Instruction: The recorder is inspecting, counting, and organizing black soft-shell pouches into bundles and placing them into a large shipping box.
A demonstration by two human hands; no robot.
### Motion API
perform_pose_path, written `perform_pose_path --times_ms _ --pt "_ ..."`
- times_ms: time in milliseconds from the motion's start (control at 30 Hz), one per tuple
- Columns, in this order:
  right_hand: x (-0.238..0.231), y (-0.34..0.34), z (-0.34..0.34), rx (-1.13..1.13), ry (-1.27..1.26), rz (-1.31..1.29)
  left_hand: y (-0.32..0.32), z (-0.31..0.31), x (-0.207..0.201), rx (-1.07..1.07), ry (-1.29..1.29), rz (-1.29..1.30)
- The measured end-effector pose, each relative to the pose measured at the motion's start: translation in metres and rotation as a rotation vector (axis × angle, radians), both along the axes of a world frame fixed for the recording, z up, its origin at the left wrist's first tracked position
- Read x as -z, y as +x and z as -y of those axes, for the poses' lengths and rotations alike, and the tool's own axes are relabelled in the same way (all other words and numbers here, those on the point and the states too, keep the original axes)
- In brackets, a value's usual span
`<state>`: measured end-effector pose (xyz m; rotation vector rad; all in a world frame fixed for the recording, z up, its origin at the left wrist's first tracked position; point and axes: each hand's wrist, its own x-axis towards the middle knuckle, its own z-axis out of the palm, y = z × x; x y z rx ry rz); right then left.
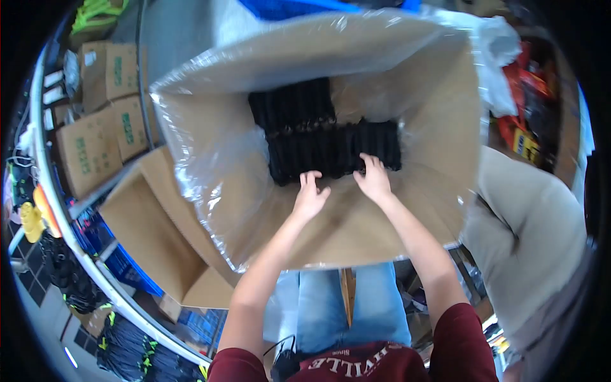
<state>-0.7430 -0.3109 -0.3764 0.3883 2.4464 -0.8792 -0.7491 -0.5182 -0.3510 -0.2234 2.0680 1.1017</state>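
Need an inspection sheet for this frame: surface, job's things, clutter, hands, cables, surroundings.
Surface: large cardboard box lined with a clear plastic bag.
Job's things: rows of black bundles at the box bottom.
Clutter: nothing seen inside the box.
Hands: left hand and right hand open, fingertips on the near row of bundles.
Cables: black cable at the person's waist.
Surroundings: stacked cartons on the left, person in beige clothing on the right.

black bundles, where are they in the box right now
In the head view the black bundles lie at the bottom of the plastic-lined cardboard box, centre of frame, with the left hand and right hand at their near edge.
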Motion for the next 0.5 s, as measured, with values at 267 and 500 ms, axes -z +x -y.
perform_pose_path --times_ms 267,500 --pt "-0.253 0.133 -0.015 0.738 -0.331 -0.421 0.029 -0.047 -0.207 0.555 0.366 0.051" --pt "-0.331 0.358 -0.008 1.221 -0.029 -0.413 0.124 -0.184 -0.299 1.263 0.467 0.298"
